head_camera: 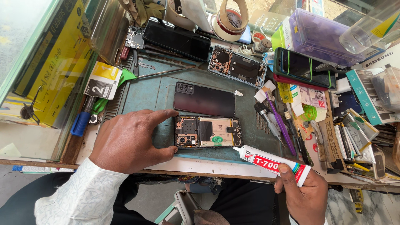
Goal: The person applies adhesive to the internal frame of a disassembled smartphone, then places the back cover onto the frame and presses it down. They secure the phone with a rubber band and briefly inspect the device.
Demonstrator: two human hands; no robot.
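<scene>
Pinning the opened phone (208,132) down near the front edge of the blue work mat (154,93), the left hand (129,141) spreads its fingers against the phone's left end while the right hand (302,189) pinches a white glue tube (271,160), its nozzle just off the phone's lower right corner.

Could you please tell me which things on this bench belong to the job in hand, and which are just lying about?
In use:
- opened phone, steadied by the left hand
- glue tube, held by the right hand, nozzle at the phone's corner
- dark back cover, set just above

Lying about:
- second opened phone
- tape rolls
- green-cased phone
- purple-handled tool
</scene>
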